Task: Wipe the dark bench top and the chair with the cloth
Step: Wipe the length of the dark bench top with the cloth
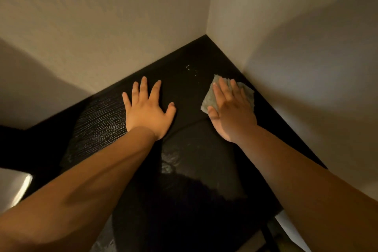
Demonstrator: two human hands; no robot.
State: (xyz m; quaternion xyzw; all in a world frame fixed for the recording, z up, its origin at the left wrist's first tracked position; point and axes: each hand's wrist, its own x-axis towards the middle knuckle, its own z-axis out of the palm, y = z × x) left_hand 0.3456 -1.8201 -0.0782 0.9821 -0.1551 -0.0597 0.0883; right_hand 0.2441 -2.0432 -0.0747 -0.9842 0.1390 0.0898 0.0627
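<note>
Right hand (232, 111), fingers flat, presses a cloth (208, 98) on the dark bench top (184, 80) right of centre; left hand (148, 108) rests spread wide at centre.

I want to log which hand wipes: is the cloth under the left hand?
No: the cloth lies under the flat right hand, while the left hand rests bare on the bench top.

The right hand (231, 112) hides much of the cloth (208, 100). Both forearms (81, 180), cut off below, cover the near bench top (180, 92). Pale specks (192, 70) beyond are too small to identify.
</note>
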